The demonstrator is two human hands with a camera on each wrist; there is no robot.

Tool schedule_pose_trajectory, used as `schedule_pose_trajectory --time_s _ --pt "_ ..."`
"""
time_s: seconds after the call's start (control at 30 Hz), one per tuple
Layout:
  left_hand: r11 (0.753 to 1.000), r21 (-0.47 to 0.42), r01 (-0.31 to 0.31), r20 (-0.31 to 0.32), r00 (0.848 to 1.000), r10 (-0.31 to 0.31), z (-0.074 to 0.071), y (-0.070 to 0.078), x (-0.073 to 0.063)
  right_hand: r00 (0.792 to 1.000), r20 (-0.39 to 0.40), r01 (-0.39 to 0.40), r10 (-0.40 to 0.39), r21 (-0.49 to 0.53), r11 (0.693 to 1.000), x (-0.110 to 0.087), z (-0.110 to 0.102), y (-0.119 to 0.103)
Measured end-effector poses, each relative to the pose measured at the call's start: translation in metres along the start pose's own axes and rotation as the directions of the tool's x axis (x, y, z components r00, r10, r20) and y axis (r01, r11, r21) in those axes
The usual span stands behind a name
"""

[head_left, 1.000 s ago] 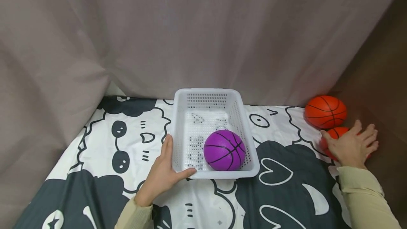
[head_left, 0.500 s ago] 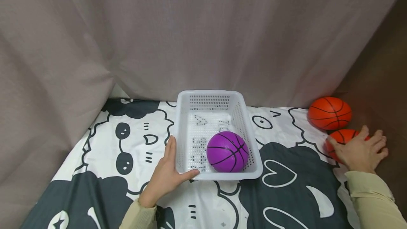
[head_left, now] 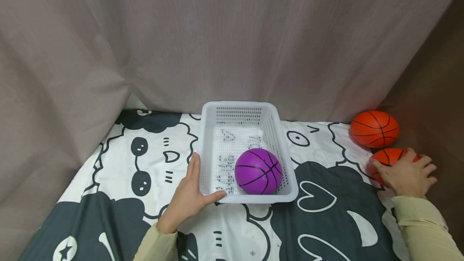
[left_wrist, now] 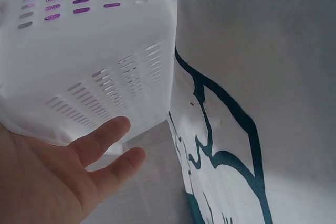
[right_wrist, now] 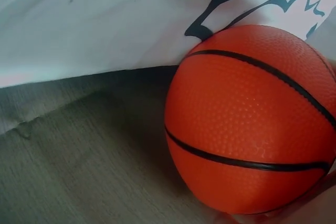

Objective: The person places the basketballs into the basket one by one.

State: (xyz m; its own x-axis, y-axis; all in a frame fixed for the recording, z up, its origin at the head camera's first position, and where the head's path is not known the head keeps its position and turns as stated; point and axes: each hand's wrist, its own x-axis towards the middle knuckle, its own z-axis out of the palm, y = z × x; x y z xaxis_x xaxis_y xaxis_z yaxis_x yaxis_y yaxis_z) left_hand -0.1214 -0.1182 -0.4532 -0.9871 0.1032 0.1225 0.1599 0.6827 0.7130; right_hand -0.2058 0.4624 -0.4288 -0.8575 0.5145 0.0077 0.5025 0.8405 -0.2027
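A white perforated plastic basket (head_left: 237, 199) stands in the middle of the head view, holding a purple toy basketball (head_left: 258, 171) in its near right part. My left hand (head_left: 186, 198) rests at the basket's near left corner, thumb along the front rim and straight fingers against the left wall. In the left wrist view, two extended fingers (left_wrist: 123, 171) show beside the slotted wall. At the far right, my right hand (head_left: 409, 174) spreads round an orange toy basketball (head_left: 385, 157), its thumb on the left side. That same ball (right_wrist: 247, 129) fills much of the right wrist view, hiding most of the hand.
Another orange toy basketball (head_left: 374, 129) sits just behind the held one. A cartoon-printed cloth (head_left: 232, 228) covers the surface. Grey-brown curtain (head_left: 232, 39) hangs along the back and left, and a brown panel (head_left: 438, 104) borders the right.
My right hand and the nearer orange basketball have shifted slightly toward me and right. More of that ball now shows. The left hand stays at the basket's corner.
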Motion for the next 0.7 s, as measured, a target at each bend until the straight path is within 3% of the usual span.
schedule_pose_trajectory --time_s 0.33,0.7 --pt "1.0 0.007 0.018 0.014 1.0 -0.018 -0.002 0.001 0.0 0.999 -0.046 0.027 -0.026 0.01 1.0 -0.006 -0.006 -0.004" --pt "1.0 -0.012 0.013 0.016 1.0 -0.013 0.0 0.001 0.0 0.99 -0.109 0.103 -0.094 0.073 0.992 -0.022 -0.026 -0.031"
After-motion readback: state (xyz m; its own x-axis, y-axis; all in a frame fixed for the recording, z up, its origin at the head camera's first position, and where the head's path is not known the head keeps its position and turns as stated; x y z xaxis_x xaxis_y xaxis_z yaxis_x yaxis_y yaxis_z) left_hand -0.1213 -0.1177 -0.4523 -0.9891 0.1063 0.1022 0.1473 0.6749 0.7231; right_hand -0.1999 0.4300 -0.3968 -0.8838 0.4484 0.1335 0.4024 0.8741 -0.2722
